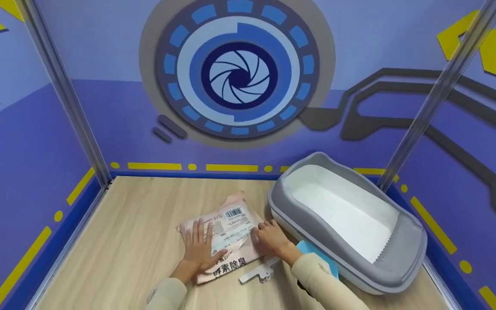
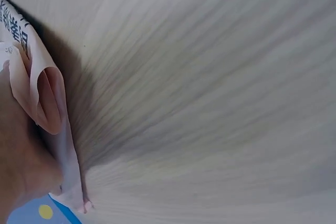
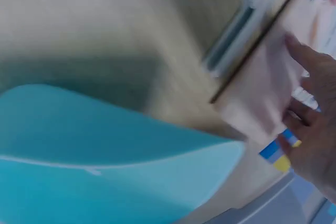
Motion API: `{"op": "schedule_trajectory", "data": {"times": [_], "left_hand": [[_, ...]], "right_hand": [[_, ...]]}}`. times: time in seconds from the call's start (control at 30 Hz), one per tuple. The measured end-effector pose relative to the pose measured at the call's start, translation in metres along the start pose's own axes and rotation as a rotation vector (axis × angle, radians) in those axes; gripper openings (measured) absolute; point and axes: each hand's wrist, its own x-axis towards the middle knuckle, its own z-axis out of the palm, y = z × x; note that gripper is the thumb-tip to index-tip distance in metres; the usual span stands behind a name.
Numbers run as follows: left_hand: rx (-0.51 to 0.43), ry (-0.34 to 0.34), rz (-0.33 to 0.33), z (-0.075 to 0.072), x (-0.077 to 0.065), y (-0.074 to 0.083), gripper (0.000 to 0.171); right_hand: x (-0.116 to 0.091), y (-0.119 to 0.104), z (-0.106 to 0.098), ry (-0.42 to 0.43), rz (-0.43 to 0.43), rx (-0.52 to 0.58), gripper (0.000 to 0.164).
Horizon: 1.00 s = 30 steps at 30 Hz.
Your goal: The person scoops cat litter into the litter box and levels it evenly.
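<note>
Bag (image 1: 237,226) lies under L hand (image 1: 199,249), fingers spread straight on top. R hand (image 1: 272,237), fingers curled, grips bag's R edge, side nr gray tub (image 1: 308,219).

The bag (image 1: 230,232) is pale pink, printed with bold black characters (image 1: 229,268), a white label (image 1: 240,226) and a black-and-white barcode (image 1: 233,213). The tub (image 1: 293,213) has a grey rim and a white inside; the curved sheet (image 3: 105,129) is turquoise. The tabletop (image 1: 144,224) is light tan with streaky grain. The wall (image 1: 110,116) mixes blue and purple with yellow dashes (image 1: 231,168) and dots (image 1: 268,168).
</note>
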Motion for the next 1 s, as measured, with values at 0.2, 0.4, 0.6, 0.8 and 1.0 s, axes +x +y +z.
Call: {"op": "schedule_trajectory", "data": {"times": [0.2, 0.4, 0.6, 0.8, 1.0], "left_hand": [[-0.358, 0.111, 0.047, -0.031, -0.003, -0.001, 0.069], [-0.377, 0.201, 0.114, -0.05, -0.025, 0.005, 0.014], [-0.326, 0.024, 0.202, -0.059, -0.043, 0.014, 0.027], [-0.278, -0.1, 0.284, -0.063, -0.053, 0.019, 0.041], [-0.25, -0.123, 0.353, -0.061, -0.06, 0.026, 0.045]], "right_hand": [[-0.006, 0.011, -0.008, 0.258, -0.064, 0.037, 0.022], [-0.029, 0.013, -0.019, 0.295, -0.126, 0.103, 0.012], [-0.056, 0.014, -0.028, 0.222, -0.147, 0.145, 0.013], [-0.074, 0.015, -0.032, 0.168, -0.152, 0.21, 0.012], [-0.084, 0.016, -0.029, 0.128, -0.172, 0.241, 0.012]]}}
